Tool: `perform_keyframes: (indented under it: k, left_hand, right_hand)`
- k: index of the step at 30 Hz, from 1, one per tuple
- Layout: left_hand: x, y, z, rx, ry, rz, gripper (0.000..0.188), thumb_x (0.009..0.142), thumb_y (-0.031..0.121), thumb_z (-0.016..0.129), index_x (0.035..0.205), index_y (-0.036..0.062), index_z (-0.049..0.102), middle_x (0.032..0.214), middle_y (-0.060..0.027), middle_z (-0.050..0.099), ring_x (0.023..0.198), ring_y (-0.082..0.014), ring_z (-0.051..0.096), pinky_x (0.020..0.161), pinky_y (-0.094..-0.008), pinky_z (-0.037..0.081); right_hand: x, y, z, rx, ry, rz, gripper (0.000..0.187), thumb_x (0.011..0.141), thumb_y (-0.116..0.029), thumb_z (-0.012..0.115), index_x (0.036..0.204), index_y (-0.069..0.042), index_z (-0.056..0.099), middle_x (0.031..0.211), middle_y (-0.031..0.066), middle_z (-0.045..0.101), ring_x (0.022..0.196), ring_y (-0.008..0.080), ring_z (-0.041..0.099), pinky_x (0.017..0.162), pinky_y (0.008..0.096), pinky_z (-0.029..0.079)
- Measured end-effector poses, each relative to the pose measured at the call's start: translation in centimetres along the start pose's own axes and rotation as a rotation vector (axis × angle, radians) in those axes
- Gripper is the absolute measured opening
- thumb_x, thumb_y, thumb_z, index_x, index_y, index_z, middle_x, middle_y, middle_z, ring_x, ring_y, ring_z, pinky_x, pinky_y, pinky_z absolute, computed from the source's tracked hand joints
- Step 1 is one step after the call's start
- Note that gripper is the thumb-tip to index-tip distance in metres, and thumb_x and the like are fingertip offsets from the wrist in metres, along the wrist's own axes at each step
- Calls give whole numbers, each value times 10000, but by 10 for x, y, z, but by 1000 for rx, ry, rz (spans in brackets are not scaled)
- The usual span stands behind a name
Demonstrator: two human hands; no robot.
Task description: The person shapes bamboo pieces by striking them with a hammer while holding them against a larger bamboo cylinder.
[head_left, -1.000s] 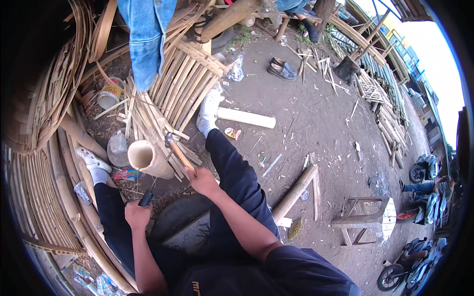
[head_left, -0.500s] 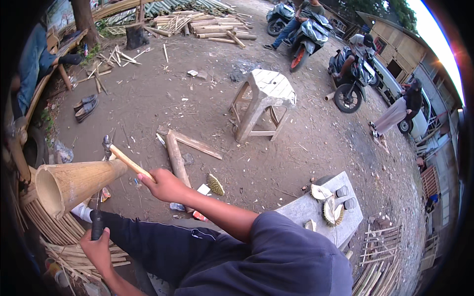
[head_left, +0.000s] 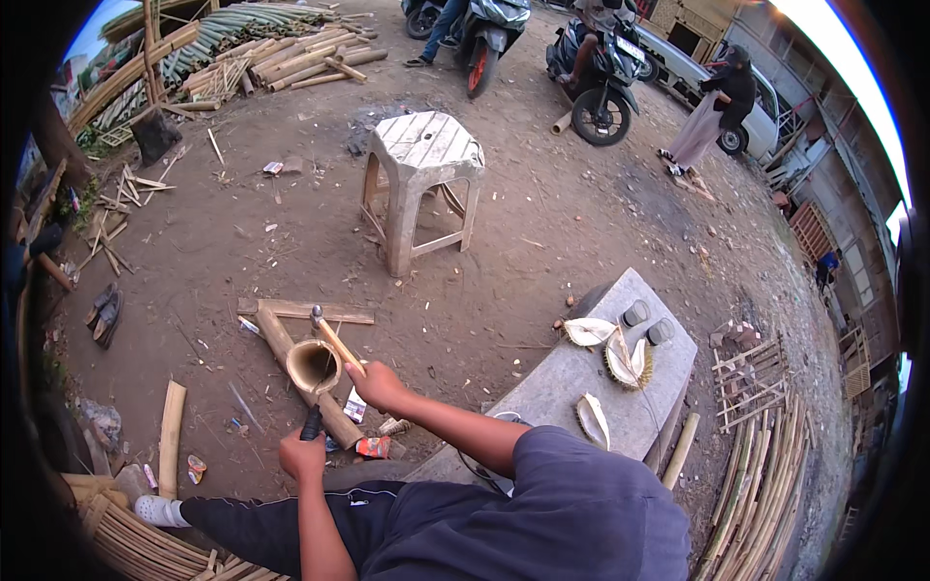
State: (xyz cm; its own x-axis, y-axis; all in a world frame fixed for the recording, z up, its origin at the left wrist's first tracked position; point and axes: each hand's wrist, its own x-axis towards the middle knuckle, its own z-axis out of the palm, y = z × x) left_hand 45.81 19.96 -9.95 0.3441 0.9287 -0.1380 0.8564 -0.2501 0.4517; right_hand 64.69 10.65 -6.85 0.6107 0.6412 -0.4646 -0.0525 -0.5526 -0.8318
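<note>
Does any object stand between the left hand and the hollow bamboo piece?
Only the black-handled tool, which the left hand itself holds, pointing toward the hollow bamboo piece. Nothing else visible stands between them; the hammer in the right hand appears off to the side.

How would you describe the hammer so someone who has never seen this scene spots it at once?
Find the pale plastic stool, then look lower and left, to the open mouth of the hollow bamboo tube. The hammer slants up beside it from the right hand. Its light wooden handle and small metal head set it apart from the black-handled tool in the left hand.
</note>
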Motion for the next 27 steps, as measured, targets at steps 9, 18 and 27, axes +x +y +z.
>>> perform_keyframes:
  k: [9,18,27]
  left_hand:
    - [0,-36,-6,-24,-79,37,259,622,211,797,832,69,743,713,-174,678,685,-364,667,627,-444,508]
    - [-5,-47,-8,-91,31,12,272,629,214,787,844,54,744,723,-199,675,711,-387,667,651,-450,512]
    - [-17,-42,-25,-163,159,-59,267,635,203,788,854,56,742,719,-185,674,688,-367,668,634,-438,501]
  right_hand:
    - [-10,14,16,-104,-59,-25,604,974,-492,441,775,55,604,553,126,559,437,224,569,412,387,445]
    - [-16,-11,25,-84,-74,-96,648,953,-481,463,886,138,641,798,342,632,814,471,650,742,524,491]
    - [-20,-21,32,-53,-134,-100,628,961,-455,477,785,130,622,647,273,614,546,371,646,505,470,498]
